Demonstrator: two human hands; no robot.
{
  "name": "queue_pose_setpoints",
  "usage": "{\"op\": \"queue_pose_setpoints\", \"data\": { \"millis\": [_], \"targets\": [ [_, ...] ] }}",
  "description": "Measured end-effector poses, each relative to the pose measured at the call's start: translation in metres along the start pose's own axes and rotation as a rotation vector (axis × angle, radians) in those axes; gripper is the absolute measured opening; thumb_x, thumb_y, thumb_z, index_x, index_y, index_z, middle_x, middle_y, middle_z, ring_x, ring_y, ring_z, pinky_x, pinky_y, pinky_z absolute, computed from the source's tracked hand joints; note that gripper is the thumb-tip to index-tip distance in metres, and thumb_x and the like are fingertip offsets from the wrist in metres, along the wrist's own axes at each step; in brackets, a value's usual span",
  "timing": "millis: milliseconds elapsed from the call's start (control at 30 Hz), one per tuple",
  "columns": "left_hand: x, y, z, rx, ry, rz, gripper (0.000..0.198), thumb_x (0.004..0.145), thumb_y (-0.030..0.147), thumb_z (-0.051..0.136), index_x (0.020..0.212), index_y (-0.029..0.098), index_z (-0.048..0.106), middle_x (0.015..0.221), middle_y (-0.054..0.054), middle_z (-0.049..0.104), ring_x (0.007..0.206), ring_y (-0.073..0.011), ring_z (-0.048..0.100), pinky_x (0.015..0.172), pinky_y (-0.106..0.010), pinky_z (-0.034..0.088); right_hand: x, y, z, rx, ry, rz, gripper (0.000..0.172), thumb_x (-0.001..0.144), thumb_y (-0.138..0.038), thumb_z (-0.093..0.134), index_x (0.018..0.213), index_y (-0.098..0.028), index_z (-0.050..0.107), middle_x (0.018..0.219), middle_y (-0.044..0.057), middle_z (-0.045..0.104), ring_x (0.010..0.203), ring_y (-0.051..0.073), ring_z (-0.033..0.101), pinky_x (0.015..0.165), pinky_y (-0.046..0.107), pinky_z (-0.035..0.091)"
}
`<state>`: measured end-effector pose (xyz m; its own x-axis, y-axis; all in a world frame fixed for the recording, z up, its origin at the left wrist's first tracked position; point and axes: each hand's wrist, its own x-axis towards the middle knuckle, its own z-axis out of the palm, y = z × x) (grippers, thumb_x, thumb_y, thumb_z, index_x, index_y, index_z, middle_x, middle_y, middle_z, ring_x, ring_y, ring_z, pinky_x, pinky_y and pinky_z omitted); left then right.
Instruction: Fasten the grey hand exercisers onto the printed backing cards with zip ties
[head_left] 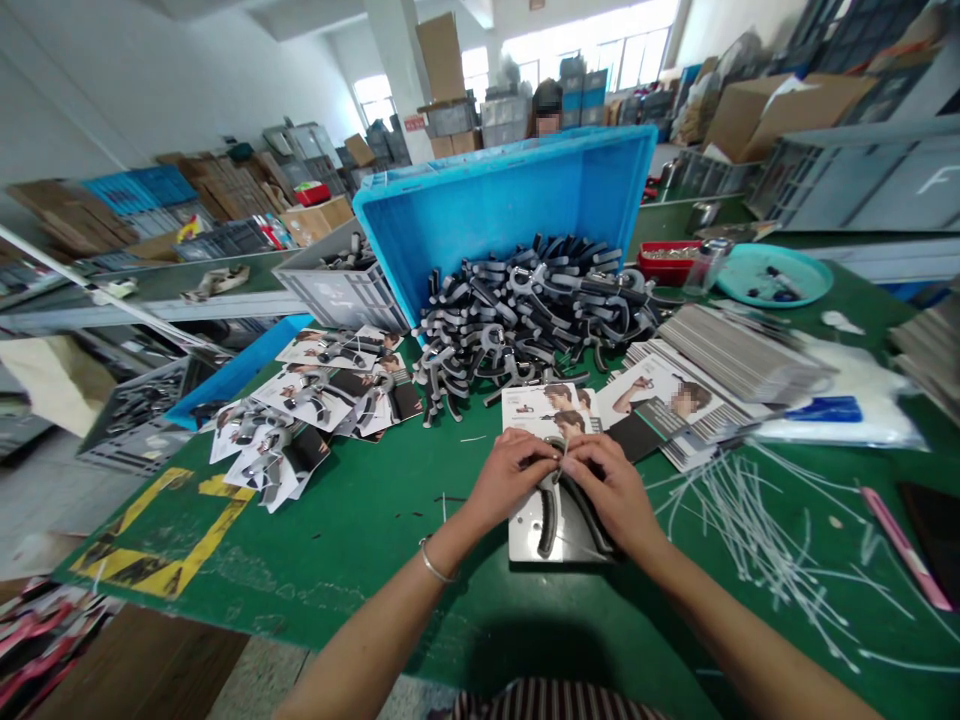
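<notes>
A two-handled black-and-grey hand grip [550, 520] lies on a printed card [525, 405] in front of me, its handles spread toward me. My left hand [517, 475] and my right hand [606, 482] meet over the grip's top end. Thumbs and fingers of both are pinched together on a thin pale strip, which looks like a cable tie; most of it is hidden by the fingers. Under the grip, the lower surface is grey and shiny. To the right of my right hand, loose white cable ties [750, 530] are spread on the green table [360, 590].
A tilted blue crate [502, 200] spills a heap of hand grips [525, 310]. Cards with grips on them [307, 400] lie left; stacked cards [690, 380] lie right. Beyond are a red box [667, 262], turquoise tray [776, 275] and pink cutter [904, 545]. A person [546, 110] is behind the crate.
</notes>
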<state>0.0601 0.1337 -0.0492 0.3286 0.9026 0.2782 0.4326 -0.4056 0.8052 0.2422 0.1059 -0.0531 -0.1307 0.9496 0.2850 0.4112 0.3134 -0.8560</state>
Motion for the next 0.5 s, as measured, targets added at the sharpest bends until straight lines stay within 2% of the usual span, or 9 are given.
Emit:
{"op": "queue_pose_setpoints", "data": {
  "millis": [100, 200, 500],
  "targets": [
    [-0.0042, 0.0007, 0.0050, -0.027, 0.075, -0.018, 0.008, 0.086, 0.027, 0.067, 0.087, 0.022, 0.073, 0.088, -0.003, 0.072, 0.095, -0.0211, 0.059, 0.092, -0.036, 0.041, -0.0001, -0.0019, -0.0047, -0.103, -0.078, -0.014, 0.019, 0.091, -0.036, 0.057, 0.083, -0.024, 0.068, 0.122, 0.007, 0.058, 0.115, 0.028, 0.048, 0.099, 0.048, 0.034],
    [-0.0058, 0.0030, 0.0061, -0.030, 0.075, -0.020, 0.008, 0.087, 0.026, 0.066, 0.088, 0.022, 0.073, 0.091, -0.003, 0.073, 0.096, -0.0210, 0.060, 0.095, -0.037, 0.040, -0.0037, -0.0026, -0.0065, -0.137, -0.113, -0.039, 0.020, 0.092, -0.036, 0.056, 0.082, -0.024, 0.069, 0.131, 0.007, 0.054, 0.121, 0.030, 0.045, 0.100, 0.050, 0.033],
    [-0.0071, 0.0035, 0.0047, -0.011, 0.090, 0.015, 0.006, 0.087, 0.023, 0.066, 0.087, 0.022, 0.072, 0.090, -0.002, 0.073, 0.095, -0.0196, 0.061, 0.093, -0.036, 0.040, -0.0048, -0.0004, -0.0056, -0.161, -0.145, -0.042, 0.018, 0.091, -0.034, 0.058, 0.081, -0.024, 0.069, 0.135, 0.006, 0.053, 0.122, 0.029, 0.046, 0.101, 0.048, 0.034]
  ]
}}
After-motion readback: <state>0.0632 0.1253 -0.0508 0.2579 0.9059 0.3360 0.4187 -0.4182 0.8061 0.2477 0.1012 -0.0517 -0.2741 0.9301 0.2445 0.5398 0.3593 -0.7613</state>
